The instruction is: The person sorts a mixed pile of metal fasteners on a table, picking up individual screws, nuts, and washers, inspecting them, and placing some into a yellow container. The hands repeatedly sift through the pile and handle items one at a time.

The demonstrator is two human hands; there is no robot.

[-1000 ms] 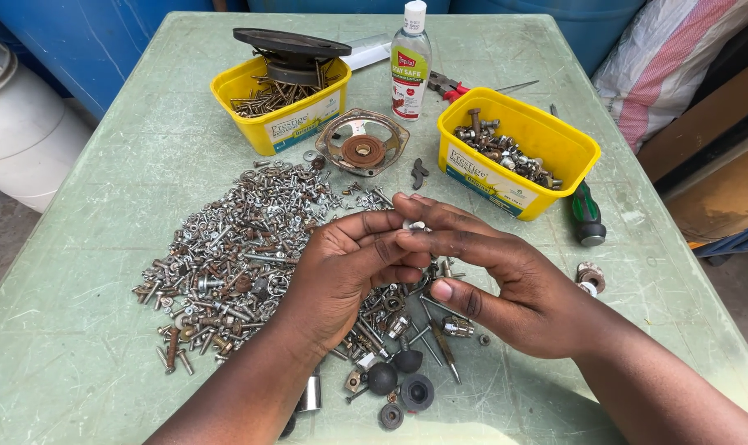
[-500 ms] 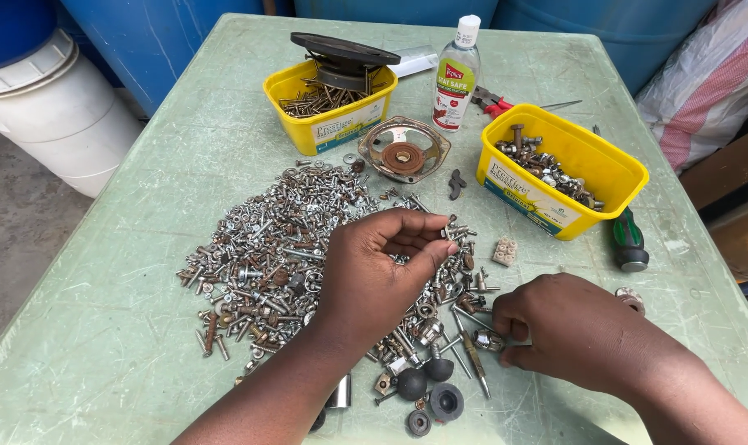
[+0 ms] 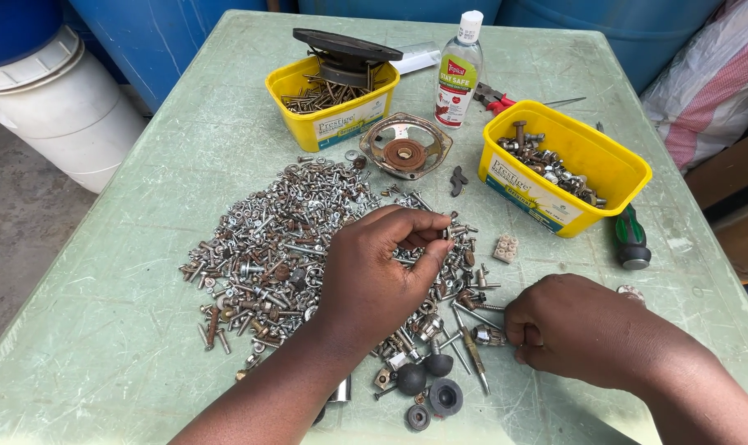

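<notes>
Left grip (image 3: 372, 276): fingertips pinched on a small screw (image 3: 427, 236), above the heap.
Right grip (image 3: 584, 330): curled, knuckles up, touching loose bolts (image 3: 483, 334); closed or not, cannot tell.
Heap: screw pile (image 3: 267, 247) on green bench (image 3: 143, 189).
Beyond: 2 yellow tubs (image 3: 329, 124), bottle (image 3: 459, 70), screwdriver (image 3: 631, 236).

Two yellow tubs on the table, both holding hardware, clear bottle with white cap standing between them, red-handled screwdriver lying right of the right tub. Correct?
Not quite: the screwdriver lying right of the right yellow tub has a green handle, not red, as the head view shows. The rest holds: the left yellow tub also holds hardware, and the clear bottle stands between them.
</notes>
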